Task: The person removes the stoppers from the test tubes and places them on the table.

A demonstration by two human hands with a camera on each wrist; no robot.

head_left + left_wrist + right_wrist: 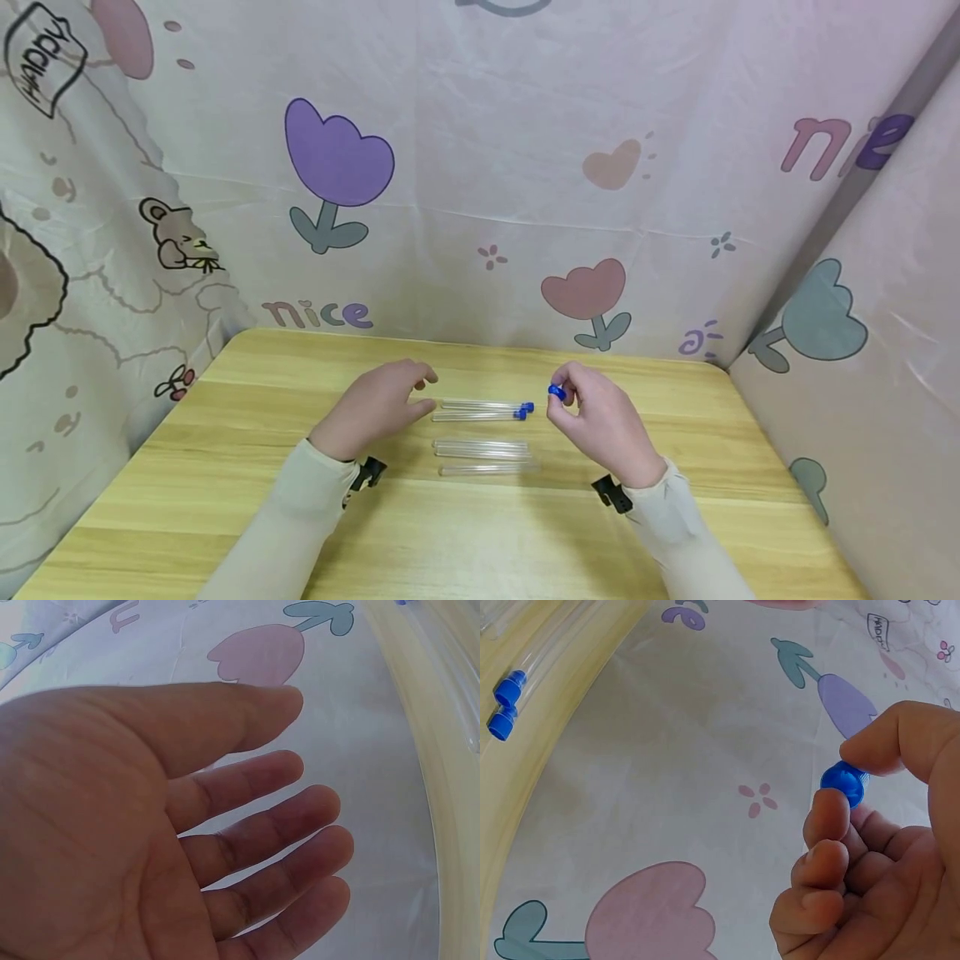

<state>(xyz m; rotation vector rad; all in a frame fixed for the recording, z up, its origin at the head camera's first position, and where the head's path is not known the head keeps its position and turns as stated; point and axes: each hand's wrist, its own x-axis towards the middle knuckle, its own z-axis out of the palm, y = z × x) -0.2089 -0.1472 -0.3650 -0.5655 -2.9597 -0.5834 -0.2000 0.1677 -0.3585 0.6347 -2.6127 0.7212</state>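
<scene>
My right hand (603, 421) pinches a small blue cap (844, 784) between thumb and fingers, held up to the right of the tubes. The left hand (378, 406) holds nothing; in the left wrist view its fingers (277, 817) are loosely extended, and in the head view it hovers by the left ends of the tubes. Between the hands, two clear test tubes (476, 415) with blue caps (508, 688) at their right ends lie on the table. Nearer to me lie several clear test tubes (480, 450) without caps, one (487, 470) a little apart in front.
The wooden table (420, 533) runs back to a patterned curtain (465, 167), which also stands along the left and right sides. Black wrist mounts (612, 494) sit on both sleeves.
</scene>
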